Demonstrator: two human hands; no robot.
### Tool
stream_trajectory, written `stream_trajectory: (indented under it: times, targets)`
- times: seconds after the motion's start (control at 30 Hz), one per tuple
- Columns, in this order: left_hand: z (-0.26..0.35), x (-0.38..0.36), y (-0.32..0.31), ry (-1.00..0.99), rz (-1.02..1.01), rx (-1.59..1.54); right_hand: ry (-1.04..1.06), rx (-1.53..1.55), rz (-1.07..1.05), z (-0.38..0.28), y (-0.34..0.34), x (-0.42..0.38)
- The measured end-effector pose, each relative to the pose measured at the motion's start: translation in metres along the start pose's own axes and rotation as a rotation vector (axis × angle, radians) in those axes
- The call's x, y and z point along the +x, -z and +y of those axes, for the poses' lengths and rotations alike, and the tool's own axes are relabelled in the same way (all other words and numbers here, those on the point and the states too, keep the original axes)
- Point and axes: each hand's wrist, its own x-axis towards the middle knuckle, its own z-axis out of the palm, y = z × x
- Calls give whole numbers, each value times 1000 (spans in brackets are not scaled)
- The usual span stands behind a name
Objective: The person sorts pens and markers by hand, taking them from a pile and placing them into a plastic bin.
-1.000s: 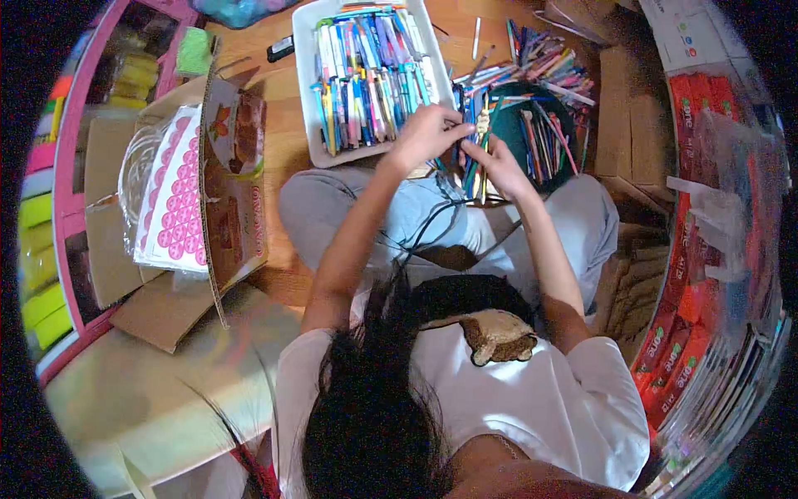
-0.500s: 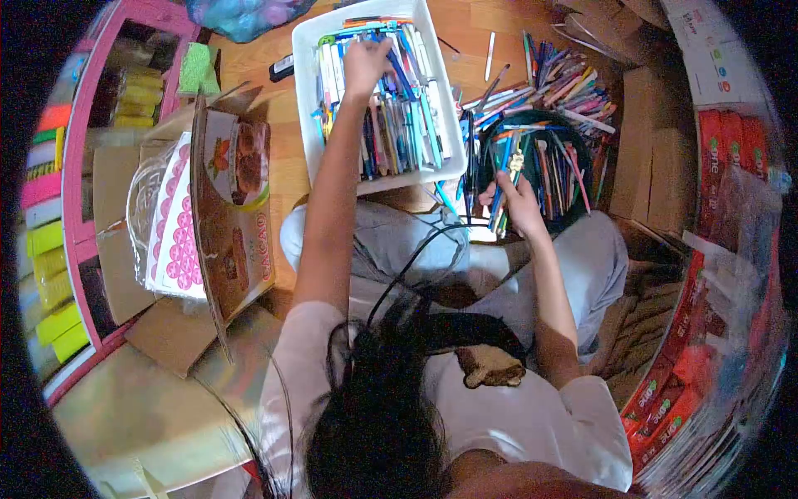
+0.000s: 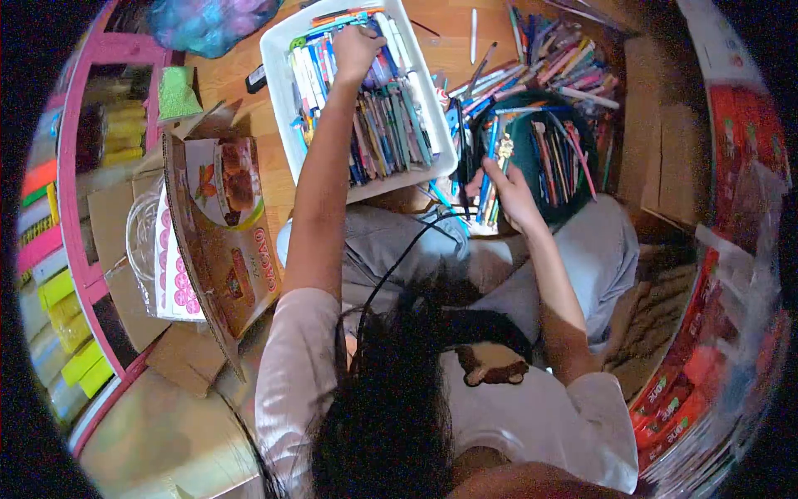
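Note:
A white plastic tray (image 3: pixel 278 116) holds rows of pens and markers (image 3: pixel 386 137). My left hand (image 3: pixel 356 54) reaches over the pens near its far end, with fingers curled down among them; what they pinch is hidden. In front of my lap my right hand (image 3: pixel 511 195) is closed around a small bundle of pens (image 3: pixel 492 179), blue ones among them, held roughly upright. A pale gold figure topper (image 3: pixel 504 148) shows on one. Just beyond that hand, a dark green round container (image 3: pixel 519 137) holds more pens and pencils.
A loose heap of pens (image 3: pixel 565 71) lies on the wooden floor (image 3: pixel 449 46) behind the container. An open cardboard box (image 3: pixel 241 274) stands on the left, near a pink-framed shelf (image 3: pixel 87 208). Red packages (image 3: pixel 665 407) under clear plastic line the right.
My left hand has moved slightly toward the far end of the tray. My right hand still holds the pen bundle. The whole view has shifted a little.

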Motion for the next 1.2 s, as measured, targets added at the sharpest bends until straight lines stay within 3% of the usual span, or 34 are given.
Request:
stream_trajectory:
  times: [0.07, 0.13, 0.2, 0.27, 0.33, 0.4, 0.47, 0.53, 0.63, 0.67, 0.7, 0.73, 0.77, 0.87, 1.03, 1.2]
  targets:
    - [32, -19, 11, 13, 9, -148, -26, 74, -8, -2, -5, -2]
    - [61, -50, 14, 63, -128, -193, -8, 78, -64, -1, -6, -3]
    - [75, -99, 12, -517, -236, -79, -11, 77, -89, -3, -9, -7]
    - [88, -141, 3, -212, -520, -291, 43, 11, -146, 0, -9, -7]
    - [97, -162, 3, -543, -612, -281, 104, -40, -183, 3, -11, -8]
    - [91, -173, 0, -477, -577, -257, 182, -103, -193, 5, -13, -9]
    - [89, -180, 2, -284, -569, -290, 239, -197, -182, 6, -13, -8]
    - [108, -184, 18, 41, -582, -374, 216, -272, -81, 22, -8, 2]
    - [104, -155, 30, 60, -417, -178, 291, -291, 5, 33, -6, 10]
    - [91, -139, 29, 14, -318, -314, 252, -190, -17, 33, -5, 11]
    - [81, -117, 37, -182, -253, -146, 211, -89, -38, 22, -8, 5]
    - [59, -95, 31, -74, -230, -487, 170, 10, -58, 16, -10, 3]
    - [73, -76, 38, 137, -157, -289, 171, 15, -57, 15, -9, 4]
    - [54, -25, 27, 54, -3, -191, 204, 37, -33, 14, -9, 6]
    - [32, 12, -9, -15, -52, 77, 156, 30, -25, 13, -11, 6]
    - [25, 11, -20, -55, 138, 130, 122, 43, -17, 17, -13, 9]
